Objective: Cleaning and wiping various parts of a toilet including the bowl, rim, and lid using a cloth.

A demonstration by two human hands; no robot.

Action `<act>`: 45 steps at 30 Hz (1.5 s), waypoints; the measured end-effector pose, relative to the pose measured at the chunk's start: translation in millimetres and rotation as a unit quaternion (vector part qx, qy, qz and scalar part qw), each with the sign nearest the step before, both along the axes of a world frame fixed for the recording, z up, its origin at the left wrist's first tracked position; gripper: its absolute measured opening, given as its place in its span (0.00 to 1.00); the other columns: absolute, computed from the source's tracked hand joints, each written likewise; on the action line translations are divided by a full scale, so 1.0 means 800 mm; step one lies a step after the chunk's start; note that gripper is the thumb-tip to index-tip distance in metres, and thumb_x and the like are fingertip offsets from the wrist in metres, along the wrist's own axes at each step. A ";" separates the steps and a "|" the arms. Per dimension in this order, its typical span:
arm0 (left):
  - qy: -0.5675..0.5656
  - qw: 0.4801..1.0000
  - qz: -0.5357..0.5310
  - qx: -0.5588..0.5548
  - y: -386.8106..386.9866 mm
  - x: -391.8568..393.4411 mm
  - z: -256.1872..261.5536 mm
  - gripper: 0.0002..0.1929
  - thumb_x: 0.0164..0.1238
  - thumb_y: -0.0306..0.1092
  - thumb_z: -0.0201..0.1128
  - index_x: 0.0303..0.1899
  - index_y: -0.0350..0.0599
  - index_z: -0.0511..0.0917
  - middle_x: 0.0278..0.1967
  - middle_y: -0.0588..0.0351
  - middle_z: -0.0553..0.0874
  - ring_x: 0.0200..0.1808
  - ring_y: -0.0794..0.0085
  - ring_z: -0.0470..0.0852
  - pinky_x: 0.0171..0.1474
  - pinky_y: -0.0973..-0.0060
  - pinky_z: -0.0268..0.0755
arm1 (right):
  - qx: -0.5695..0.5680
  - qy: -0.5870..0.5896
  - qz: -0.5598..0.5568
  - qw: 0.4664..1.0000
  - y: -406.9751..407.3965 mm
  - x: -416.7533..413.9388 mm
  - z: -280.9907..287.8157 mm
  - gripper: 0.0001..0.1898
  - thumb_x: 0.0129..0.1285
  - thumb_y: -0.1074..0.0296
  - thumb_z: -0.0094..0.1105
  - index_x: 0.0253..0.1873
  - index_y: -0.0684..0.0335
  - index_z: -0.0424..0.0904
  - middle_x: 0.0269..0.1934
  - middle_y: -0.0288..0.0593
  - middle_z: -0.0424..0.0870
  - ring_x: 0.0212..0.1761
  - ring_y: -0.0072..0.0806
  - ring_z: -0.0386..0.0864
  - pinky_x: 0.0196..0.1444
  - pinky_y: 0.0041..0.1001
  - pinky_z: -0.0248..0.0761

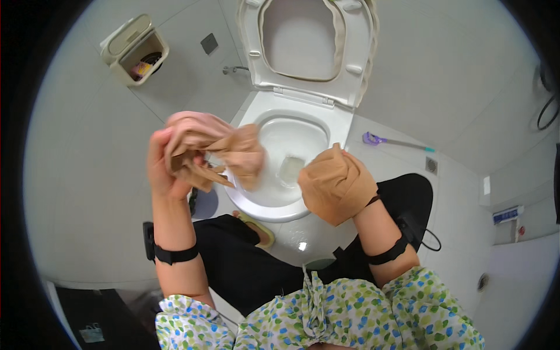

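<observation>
My left hand [164,162] holds up a bunched pink and tan cloth [201,131], blurred, above the left rim of the toilet bowl. Tan fabric [337,183] drapes over my right hand [358,192] and hides its fingers, so its grip does not show; this is above the bowl's right rim. Whether the two pieces of fabric are joined cannot be told. Between and below them is the white toilet bowl [291,131], with water at its bottom. The toilet seat [302,72], with a pale cover around its opening, stands raised behind.
A beige wall bin [140,48] with its lid up holds some items at upper left. A purple-headed, long-handled tool [398,142] lies on the floor at right, near a floor drain [431,165]. My knees flank the bowl; a green slipper [262,232] is below it.
</observation>
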State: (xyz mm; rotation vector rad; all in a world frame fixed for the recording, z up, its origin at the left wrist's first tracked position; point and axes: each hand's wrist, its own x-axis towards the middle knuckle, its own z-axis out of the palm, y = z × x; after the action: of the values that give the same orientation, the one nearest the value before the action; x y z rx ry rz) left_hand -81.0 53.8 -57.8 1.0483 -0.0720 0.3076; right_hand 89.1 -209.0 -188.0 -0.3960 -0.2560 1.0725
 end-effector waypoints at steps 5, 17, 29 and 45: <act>-0.038 0.995 0.002 -0.093 0.022 -0.031 -0.008 0.24 0.65 0.21 0.43 0.63 0.25 0.59 0.59 0.34 0.72 0.56 0.53 0.79 0.54 0.66 0.81 | 0.010 0.024 -0.130 0.991 -0.029 0.002 0.060 0.16 0.72 0.56 0.40 0.46 0.61 0.74 0.43 0.42 0.79 0.48 0.36 0.76 0.57 0.35 0.67; 0.358 0.873 0.187 0.274 -0.005 -0.027 -0.128 0.30 0.50 0.17 0.44 0.61 0.29 0.64 0.59 0.40 0.72 0.61 0.55 0.71 0.64 0.63 0.66 | -0.379 -0.641 -0.155 0.649 0.059 -0.102 -0.082 0.18 0.64 0.53 0.54 0.45 0.62 0.82 0.51 0.49 0.78 0.57 0.40 0.72 0.59 0.42 0.62; 0.131 0.544 -0.023 0.829 -0.054 -0.033 -0.231 0.32 0.63 0.41 0.61 0.65 0.37 0.62 0.64 0.41 0.65 0.71 0.50 0.57 0.73 0.52 0.43 | -0.187 -0.928 -0.121 0.298 0.036 -0.062 -0.127 0.31 0.60 0.56 0.53 0.68 0.58 0.63 0.62 0.46 0.69 0.66 0.40 0.63 0.70 0.39 0.50; 0.303 0.814 0.054 0.492 0.124 -0.038 -0.293 0.32 0.78 0.46 0.39 0.73 0.36 0.43 0.71 0.42 0.56 0.73 0.57 0.53 0.72 0.70 0.45 | -0.402 -0.840 -0.171 0.321 0.071 0.195 -0.108 0.31 0.65 0.60 0.51 0.71 0.61 0.59 0.71 0.49 0.59 0.73 0.40 0.54 0.74 0.39 0.45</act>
State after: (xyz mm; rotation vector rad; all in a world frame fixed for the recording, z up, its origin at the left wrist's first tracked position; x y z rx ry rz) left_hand -111.7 152.7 -292.3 2.1538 0.4603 -0.0060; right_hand 244.8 -152.2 -274.5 -2.3800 -1.4234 -0.2497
